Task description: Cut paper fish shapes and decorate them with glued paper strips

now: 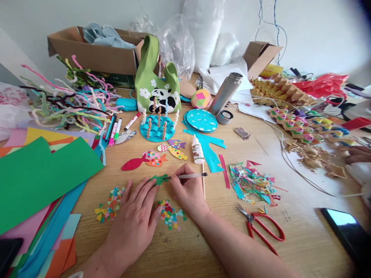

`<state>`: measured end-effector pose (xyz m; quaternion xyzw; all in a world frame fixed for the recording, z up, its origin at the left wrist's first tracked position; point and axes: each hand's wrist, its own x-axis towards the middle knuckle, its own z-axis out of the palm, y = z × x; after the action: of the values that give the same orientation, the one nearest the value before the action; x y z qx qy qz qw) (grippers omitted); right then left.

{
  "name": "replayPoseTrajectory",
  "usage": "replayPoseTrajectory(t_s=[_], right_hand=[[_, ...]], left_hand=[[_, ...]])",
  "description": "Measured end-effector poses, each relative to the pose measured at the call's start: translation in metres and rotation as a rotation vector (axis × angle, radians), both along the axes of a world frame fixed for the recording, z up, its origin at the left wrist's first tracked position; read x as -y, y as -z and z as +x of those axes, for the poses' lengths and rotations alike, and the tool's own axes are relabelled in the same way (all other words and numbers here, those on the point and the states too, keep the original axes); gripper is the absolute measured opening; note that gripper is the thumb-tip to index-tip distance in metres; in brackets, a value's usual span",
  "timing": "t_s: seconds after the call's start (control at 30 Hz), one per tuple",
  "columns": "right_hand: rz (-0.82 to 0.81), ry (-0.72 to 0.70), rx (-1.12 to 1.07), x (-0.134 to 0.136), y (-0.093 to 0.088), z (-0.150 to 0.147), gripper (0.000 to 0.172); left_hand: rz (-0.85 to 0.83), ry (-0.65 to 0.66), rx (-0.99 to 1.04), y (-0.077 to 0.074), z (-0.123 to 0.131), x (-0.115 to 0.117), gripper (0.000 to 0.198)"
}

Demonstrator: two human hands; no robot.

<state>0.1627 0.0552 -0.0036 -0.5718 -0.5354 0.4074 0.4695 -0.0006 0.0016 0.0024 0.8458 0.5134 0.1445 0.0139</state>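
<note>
My right hand (pixel 188 193) is closed around a pen (pixel 191 175), its tip at a small green paper cutout (pixel 159 180) on the table. My left hand (pixel 139 206) lies flat, fingers stretched out, with its fingertips at the cutout's left edge. Under and beside the hands are piles of coloured paper dots (pixel 171 214) and small paper triangles (pixel 114 199). Just beyond lie several decorated paper fish (pixel 156 160) and a plain red one (pixel 133 163). A white glue bottle (pixel 198 151) stands behind my right hand, near a thin wooden stick (pixel 203 185).
Green card sheets (pixel 49 173) are stacked at left, below tangled pipe cleaners (pixel 72 104). Red-handled pliers (pixel 261 227) and paper scraps (pixel 255 183) lie at right, with a phone (pixel 344 231) beyond. A steel flask (pixel 227 92) and panda bag (pixel 159 85) stand behind. Another person's hand (pixel 359 154) shows far right.
</note>
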Motion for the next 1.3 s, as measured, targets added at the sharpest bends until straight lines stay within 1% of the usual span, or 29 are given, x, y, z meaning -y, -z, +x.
replayPoseTrajectory(t_s=[0.73,1.3], right_hand=[[0.026,0.001,0.021,0.0009,-0.0013,0.0010,0.014],[-0.003,-0.014,-0.034,-0.0001,0.0001,-0.0002,0.013]], left_hand=[[-0.001,0.000,-0.008,0.0009,-0.0004,0.0007,0.039],[0.022,0.002,0.004,0.0023,0.0002,0.0001,0.039]])
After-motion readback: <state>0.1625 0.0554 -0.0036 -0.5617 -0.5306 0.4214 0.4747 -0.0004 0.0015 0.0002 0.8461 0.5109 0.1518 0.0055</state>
